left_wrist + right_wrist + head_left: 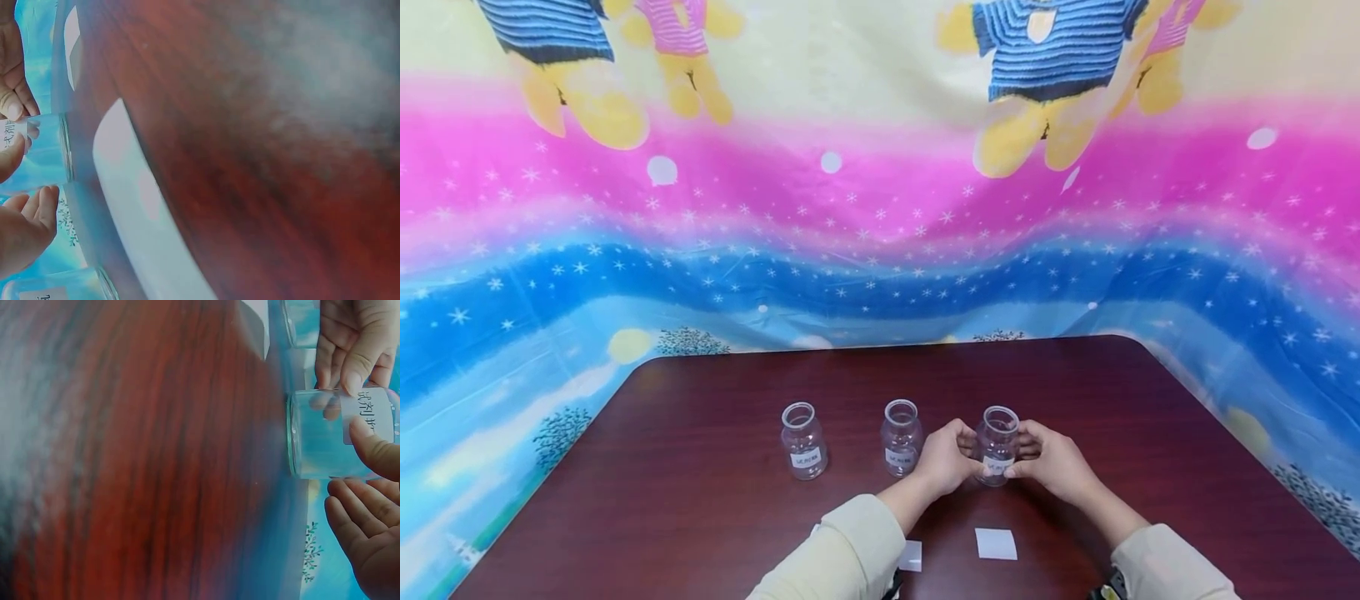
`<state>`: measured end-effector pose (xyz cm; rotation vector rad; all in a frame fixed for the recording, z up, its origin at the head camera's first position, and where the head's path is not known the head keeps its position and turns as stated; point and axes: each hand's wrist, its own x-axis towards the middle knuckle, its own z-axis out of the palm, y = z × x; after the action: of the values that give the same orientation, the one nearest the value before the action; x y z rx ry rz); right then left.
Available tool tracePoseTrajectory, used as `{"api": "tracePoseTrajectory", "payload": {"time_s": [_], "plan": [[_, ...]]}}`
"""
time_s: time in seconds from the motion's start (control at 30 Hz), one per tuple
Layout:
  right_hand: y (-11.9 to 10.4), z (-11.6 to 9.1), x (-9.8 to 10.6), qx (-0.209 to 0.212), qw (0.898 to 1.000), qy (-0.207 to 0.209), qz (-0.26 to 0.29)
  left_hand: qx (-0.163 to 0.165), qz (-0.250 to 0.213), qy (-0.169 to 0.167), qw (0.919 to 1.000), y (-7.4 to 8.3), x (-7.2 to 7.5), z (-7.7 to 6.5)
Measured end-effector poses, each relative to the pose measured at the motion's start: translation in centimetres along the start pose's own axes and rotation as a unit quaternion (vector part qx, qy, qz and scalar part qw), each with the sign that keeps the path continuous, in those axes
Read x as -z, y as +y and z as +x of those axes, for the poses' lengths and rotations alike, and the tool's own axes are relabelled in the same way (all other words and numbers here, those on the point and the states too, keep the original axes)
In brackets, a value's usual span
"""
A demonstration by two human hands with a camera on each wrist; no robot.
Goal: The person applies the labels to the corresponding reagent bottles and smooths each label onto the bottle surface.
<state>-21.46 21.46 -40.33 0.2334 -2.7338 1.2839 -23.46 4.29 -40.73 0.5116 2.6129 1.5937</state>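
A clear glass jar point(998, 439) stands upright at the right of a row of jars, mouth up, with a white label point(997, 464) on its front. My left hand point(943, 458) holds its left side, thumb on the label. From the other side my right hand point(1060, 462) holds it too. In the right wrist view the right thumb point(375, 447) presses the label point(375, 406), which carries dark handwritten characters, and the fingers lie along the jar's side. The left wrist view shows the same jar point(47, 159) between both hands.
Two similar labelled glass jars, the middle one point(901, 435) and the left one point(802, 435), stand on the dark red-brown table point(700, 500). Near the front lie a white paper piece point(996, 543) and another point(912, 556), partly behind the left sleeve. A printed curtain point(865, 208) hangs behind.
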Motion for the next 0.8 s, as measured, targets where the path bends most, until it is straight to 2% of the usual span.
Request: {"api": "tracePoseTrajectory", "payload": {"time_s": [0.27,0.43,0.63,0.8], "plan": [[0.2,-0.1,0.5,0.000,0.999,-0.019,0.036,0.011,-0.011,-0.021,0.9997,-0.2,0.0,0.1],[0.2,-0.5,0.9,-0.015,0.999,-0.020,0.021,0.029,-0.010,-0.039,0.9988,-0.4,0.7,-0.4],[-0.1,-1.1,1.8,-0.012,0.998,-0.008,-0.053,0.022,-0.010,-0.073,0.9970,-0.2,2.9,-1.5],[-0.3,-1.7,2.5,0.012,0.993,0.004,-0.120,0.010,0.015,-0.101,0.9947,0.1,5.7,-3.3]]}}
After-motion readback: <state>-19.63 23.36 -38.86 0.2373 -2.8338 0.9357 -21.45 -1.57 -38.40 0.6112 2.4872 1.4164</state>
